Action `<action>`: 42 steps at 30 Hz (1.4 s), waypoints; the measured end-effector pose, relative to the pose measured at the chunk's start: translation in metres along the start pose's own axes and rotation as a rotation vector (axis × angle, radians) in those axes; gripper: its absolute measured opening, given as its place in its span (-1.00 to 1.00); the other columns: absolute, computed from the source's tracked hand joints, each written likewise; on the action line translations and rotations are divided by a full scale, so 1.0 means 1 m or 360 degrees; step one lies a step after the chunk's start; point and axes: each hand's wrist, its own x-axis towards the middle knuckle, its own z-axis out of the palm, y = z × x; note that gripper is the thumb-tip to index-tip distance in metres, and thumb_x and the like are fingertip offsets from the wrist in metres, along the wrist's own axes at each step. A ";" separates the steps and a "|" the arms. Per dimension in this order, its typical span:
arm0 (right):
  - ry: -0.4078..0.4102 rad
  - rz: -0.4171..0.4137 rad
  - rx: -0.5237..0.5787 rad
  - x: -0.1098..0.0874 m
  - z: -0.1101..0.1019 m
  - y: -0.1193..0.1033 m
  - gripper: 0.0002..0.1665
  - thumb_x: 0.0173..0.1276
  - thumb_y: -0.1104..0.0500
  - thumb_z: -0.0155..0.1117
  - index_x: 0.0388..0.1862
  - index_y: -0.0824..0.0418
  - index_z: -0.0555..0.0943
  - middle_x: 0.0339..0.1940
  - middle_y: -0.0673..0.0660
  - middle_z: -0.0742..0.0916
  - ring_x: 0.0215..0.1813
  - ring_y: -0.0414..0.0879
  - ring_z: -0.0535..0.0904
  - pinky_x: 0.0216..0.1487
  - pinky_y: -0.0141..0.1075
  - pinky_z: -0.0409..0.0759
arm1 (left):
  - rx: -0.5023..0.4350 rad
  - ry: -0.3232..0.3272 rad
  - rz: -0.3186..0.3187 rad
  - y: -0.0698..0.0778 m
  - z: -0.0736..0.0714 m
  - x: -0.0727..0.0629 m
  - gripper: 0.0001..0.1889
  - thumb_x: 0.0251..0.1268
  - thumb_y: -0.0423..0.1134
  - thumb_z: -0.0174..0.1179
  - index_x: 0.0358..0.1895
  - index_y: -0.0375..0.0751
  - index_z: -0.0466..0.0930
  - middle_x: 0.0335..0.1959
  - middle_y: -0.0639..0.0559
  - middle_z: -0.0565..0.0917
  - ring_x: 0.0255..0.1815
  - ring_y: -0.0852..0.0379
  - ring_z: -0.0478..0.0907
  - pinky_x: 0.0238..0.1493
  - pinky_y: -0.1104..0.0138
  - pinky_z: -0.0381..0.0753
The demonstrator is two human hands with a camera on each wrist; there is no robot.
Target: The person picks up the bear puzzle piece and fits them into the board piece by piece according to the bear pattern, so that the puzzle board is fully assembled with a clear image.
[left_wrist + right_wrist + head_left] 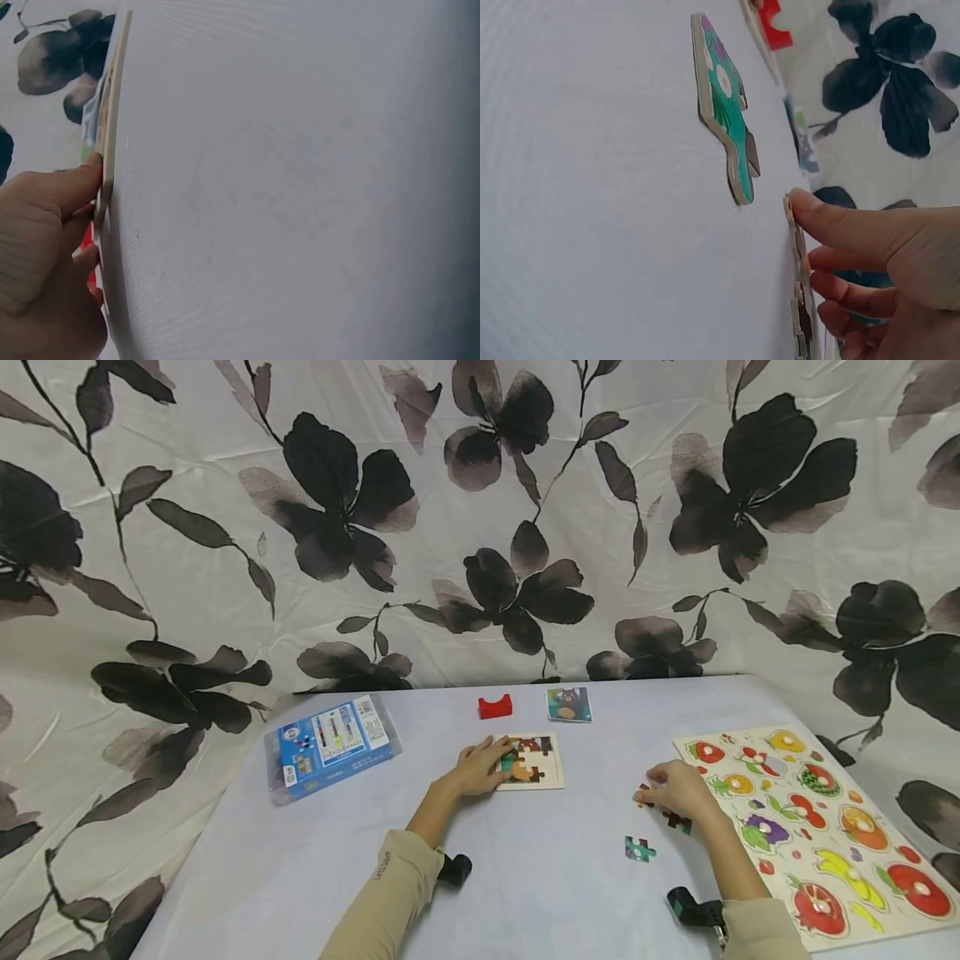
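Observation:
A small wooden jigsaw board (557,770) with some pieces fitted lies at the table's middle. My left hand (477,768) holds its left side, and the thumb (79,184) is against the board's near edge in the left wrist view. Over to the right, my right hand (678,787) pinches a brown-orange puzzle piece (643,802) low over the table. Partly under that hand is a dark brown and green piece (680,823). A teal puzzle piece (640,849) lies closer to me, seen large in the right wrist view.
At the right lies a large fruit puzzle board (757,802). A blue box in clear plastic (333,747) is at the left. Along the back edge are a red notched block (495,707) and a bear picture card (568,704). Floral cloth (480,527) hangs behind.

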 end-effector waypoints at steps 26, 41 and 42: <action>0.0009 -0.0271 0.1109 0.050 0.020 -0.023 -0.81 0.40 0.33 0.09 -0.21 0.46 0.32 -0.19 0.50 0.65 -0.34 -0.06 0.70 -0.30 -0.25 0.67 | -0.0060 0.0028 -0.0035 -0.002 0.004 -0.001 -0.43 0.35 -0.20 0.03 0.39 -0.28 0.20 0.46 -0.16 0.13 0.48 -0.21 -0.04 0.35 -0.17 -0.08; 0.0259 -0.0238 0.1235 0.090 0.036 -0.061 -0.58 0.32 0.39 0.15 0.10 0.59 0.36 -0.39 0.28 0.73 -0.50 -0.30 0.60 -0.35 -0.39 0.62 | -0.0073 0.0039 -0.0030 -0.004 0.005 0.000 -0.43 0.35 -0.18 0.03 0.40 -0.27 0.21 0.46 -0.15 0.14 0.48 -0.20 -0.04 0.34 -0.18 -0.07; 0.0273 -0.0215 0.1236 0.091 0.037 -0.063 -0.60 0.32 0.37 0.17 0.07 0.56 0.39 -0.41 0.24 0.73 -0.51 -0.30 0.59 -0.35 -0.37 0.62 | -0.0075 0.0039 -0.0033 -0.004 0.005 0.000 -0.43 0.35 -0.18 0.03 0.39 -0.27 0.21 0.46 -0.15 0.14 0.48 -0.20 -0.04 0.34 -0.18 -0.07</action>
